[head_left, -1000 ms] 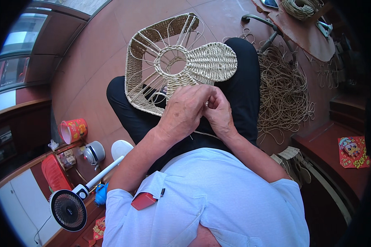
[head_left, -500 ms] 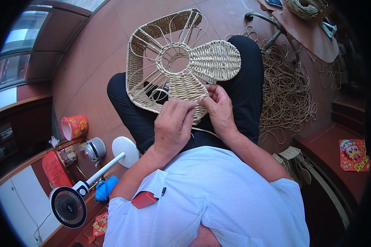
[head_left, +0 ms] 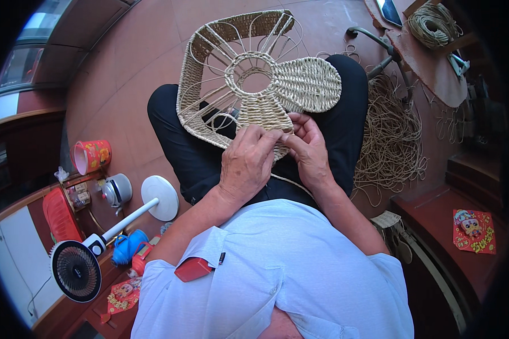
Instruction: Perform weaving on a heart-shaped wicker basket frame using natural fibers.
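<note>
On my lap rests a half-woven straw basket point(head_left: 186, 76), with a ring at its middle, bare wire spokes and petal-shaped panels. One rounded panel point(head_left: 311, 85) is fully woven and leans over my right thigh. The nearer woven panel point(head_left: 263, 113) lies under my fingers. My left hand point(head_left: 247, 161) is closed over its lower part, fingertips pressed together at its right edge. Meeting them there, my right hand point(head_left: 311, 152) pinches the same edge between thumb and fingers. A pale straw cord point(head_left: 294, 182) trails out below my hands. The pinched strand itself is hidden.
A tangled heap of straw cord point(head_left: 393, 135) lies on the floor at right. Beyond it, a coiled bundle point(head_left: 432, 25) and a phone point(head_left: 389, 11) sit on a brown surface. At left are a white fan point(head_left: 76, 271), a red bucket point(head_left: 92, 156) and a blue jug point(head_left: 128, 247).
My left fingertips have moved right and now meet my right hand at the panel's edge. The whole view has shifted slightly, with the basket appearing farther right.
</note>
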`<state>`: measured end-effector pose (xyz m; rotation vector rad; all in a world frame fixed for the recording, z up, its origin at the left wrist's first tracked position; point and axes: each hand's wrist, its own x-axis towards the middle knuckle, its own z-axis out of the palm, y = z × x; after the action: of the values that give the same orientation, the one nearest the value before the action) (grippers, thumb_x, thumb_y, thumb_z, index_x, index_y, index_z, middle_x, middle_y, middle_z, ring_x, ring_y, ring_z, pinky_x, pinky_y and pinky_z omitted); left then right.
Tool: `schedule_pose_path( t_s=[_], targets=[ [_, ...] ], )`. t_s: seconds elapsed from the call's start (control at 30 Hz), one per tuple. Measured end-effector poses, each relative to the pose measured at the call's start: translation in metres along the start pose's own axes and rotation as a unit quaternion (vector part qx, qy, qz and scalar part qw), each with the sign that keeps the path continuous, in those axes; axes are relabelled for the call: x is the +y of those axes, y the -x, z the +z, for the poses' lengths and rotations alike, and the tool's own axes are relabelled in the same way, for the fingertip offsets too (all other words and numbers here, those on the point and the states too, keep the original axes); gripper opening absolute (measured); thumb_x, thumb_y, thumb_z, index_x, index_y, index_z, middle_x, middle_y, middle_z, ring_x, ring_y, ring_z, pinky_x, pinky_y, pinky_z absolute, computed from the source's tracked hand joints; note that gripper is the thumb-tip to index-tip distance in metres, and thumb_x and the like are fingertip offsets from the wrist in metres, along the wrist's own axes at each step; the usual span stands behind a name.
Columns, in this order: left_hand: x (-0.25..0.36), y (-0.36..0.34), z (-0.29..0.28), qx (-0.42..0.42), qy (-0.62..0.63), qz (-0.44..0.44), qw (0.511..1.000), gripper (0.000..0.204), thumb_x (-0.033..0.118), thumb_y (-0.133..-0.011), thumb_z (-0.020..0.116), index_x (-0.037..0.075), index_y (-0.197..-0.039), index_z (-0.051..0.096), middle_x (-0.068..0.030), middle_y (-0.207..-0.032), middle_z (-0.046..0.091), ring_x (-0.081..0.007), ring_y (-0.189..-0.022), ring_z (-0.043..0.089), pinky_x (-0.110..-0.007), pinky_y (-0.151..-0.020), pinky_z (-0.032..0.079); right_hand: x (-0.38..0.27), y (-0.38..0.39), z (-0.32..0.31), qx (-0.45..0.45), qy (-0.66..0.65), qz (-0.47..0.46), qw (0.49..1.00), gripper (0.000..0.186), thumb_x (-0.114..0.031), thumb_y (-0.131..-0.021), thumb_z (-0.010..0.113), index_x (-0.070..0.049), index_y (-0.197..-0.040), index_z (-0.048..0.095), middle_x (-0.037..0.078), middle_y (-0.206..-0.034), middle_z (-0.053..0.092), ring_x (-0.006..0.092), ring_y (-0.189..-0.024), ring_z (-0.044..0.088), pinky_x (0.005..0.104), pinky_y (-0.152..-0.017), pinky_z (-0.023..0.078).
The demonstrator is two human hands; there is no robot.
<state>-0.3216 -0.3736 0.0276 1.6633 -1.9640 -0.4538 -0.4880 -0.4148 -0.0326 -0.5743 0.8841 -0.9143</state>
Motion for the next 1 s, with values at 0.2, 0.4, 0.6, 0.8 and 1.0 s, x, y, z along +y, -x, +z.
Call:
schedule_pose_path(
  t_s=[0.2,0.4,0.6,0.8,1.0],
  targets=[
    [0.006,-0.006,0.001,-0.046,-0.030,0.009,0.998,0.030,0.008,-0.095,0.075,0.011,-0.125,0.074,-0.0095,-0.101,0.064,-0.0308,-0.094,0.068,-0.043,-0.080,0.057,-0.003,0.009,-0.015,-0.022,-0.060,0.028,0.998,0.045,-0.004,-0.102,0.064,0.000,-0.146,0.054,0.009,-0.132,0.068,0.0145,-0.117,0.069,0.0316,-0.103,0.057],
    [0.000,-0.018,0.002,-0.082,-0.006,0.009,0.997,0.019,0.010,-0.096,0.074,0.007,-0.115,0.074,-0.0125,-0.100,0.069,-0.0341,-0.096,0.072,-0.045,-0.083,0.059,-0.004,0.009,-0.014,-0.029,-0.057,0.066,0.996,0.050,-0.001,-0.104,0.061,-0.001,-0.153,0.052,0.010,-0.140,0.065,0.0171,-0.125,0.068,0.0322,-0.104,0.058],
    [0.001,-0.015,0.003,-0.033,0.070,-0.004,0.997,0.015,0.013,-0.099,0.073,0.006,-0.112,0.074,-0.0128,-0.100,0.069,-0.0346,-0.097,0.073,-0.046,-0.084,0.059,0.003,0.005,-0.015,-0.052,-0.061,0.018,0.997,0.056,-0.004,-0.107,0.069,0.001,-0.159,0.048,0.012,-0.142,0.068,0.0178,-0.129,0.069,0.0325,-0.106,0.059],
    [0.006,-0.016,0.000,-0.109,-0.044,0.005,0.993,0.015,0.015,-0.100,0.071,0.006,-0.112,0.072,-0.0124,-0.101,0.068,-0.0334,-0.099,0.072,-0.046,-0.086,0.059,0.006,0.006,-0.012,-0.037,-0.002,0.008,0.999,0.057,-0.001,-0.106,0.070,0.002,-0.159,0.049,0.011,-0.141,0.069,0.0161,-0.127,0.069,0.0328,-0.108,0.059],
    [0.001,-0.017,0.001,-0.101,-0.040,0.010,0.994,0.013,0.014,-0.099,0.071,0.005,-0.108,0.071,-0.0129,-0.102,0.068,-0.0340,-0.101,0.072,-0.046,-0.089,0.059,0.008,0.009,-0.011,-0.031,0.034,-0.024,0.999,0.060,-0.007,-0.106,0.073,0.000,-0.160,0.048,0.010,-0.140,0.069,0.0148,-0.126,0.069,0.0304,-0.105,0.059]
  ],
)
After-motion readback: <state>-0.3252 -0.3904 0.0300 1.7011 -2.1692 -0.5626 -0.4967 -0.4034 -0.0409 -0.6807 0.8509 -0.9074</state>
